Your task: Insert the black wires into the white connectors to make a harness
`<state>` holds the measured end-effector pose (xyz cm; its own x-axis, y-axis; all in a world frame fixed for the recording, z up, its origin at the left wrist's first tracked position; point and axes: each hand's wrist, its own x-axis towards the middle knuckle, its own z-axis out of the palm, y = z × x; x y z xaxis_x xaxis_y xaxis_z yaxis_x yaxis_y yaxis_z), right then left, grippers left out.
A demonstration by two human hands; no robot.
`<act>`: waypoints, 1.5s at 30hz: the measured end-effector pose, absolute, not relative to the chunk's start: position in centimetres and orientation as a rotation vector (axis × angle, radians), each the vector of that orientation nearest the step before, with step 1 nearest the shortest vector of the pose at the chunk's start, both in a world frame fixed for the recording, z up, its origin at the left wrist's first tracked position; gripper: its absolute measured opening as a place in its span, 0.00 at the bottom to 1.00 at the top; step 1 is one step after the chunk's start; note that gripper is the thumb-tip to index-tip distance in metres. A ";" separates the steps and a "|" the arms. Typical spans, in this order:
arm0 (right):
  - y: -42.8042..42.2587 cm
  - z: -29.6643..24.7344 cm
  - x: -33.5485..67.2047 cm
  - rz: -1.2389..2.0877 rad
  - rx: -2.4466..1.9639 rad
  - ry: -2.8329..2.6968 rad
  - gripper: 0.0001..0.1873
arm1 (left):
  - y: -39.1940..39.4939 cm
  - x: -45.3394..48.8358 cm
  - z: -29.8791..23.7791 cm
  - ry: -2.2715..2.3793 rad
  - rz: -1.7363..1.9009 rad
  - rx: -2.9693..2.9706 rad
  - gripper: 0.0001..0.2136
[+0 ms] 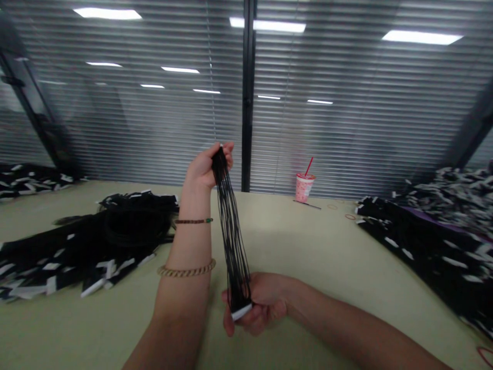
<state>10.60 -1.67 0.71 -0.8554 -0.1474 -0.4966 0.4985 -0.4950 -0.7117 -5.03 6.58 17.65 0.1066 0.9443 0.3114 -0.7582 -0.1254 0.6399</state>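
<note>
A bundle of thin black cords [230,221] stretches between my two hands above the table. My left hand [208,164] is raised, its fingers closed round the far end, where a small white bit shows. Lower and nearer to me, my right hand [265,303] grips the near end, which carries a white tag [242,311]. Some of the right fingers are hidden behind the cords. Two bracelets, one dark beaded and one tan braided, circle my left forearm.
Black cord bundles with white tags [127,231] lie at the left. Larger piles of tagged black cords [431,246] fill the right side. A pink cup with a red straw [304,187] stands at the back, a thin pen-like stick before it. Blinds behind glass close off the far edge.
</note>
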 end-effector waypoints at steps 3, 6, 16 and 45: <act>-1.7 0.7 10.6 -2.423 0.531 1.281 0.26 | 6.9 -5.1 17.4 0.297 1.490 0.803 0.11; -1.7 0.6 10.7 -2.442 0.538 1.272 0.26 | 7.2 -5.1 17.2 0.311 1.495 0.789 0.10; -1.9 0.5 10.8 -2.542 0.477 1.220 0.30 | 8.2 -5.5 16.6 0.374 1.431 0.888 0.14; -0.1 0.3 11.4 -2.735 0.653 1.219 0.28 | 8.2 -3.4 15.8 0.629 1.100 1.231 0.09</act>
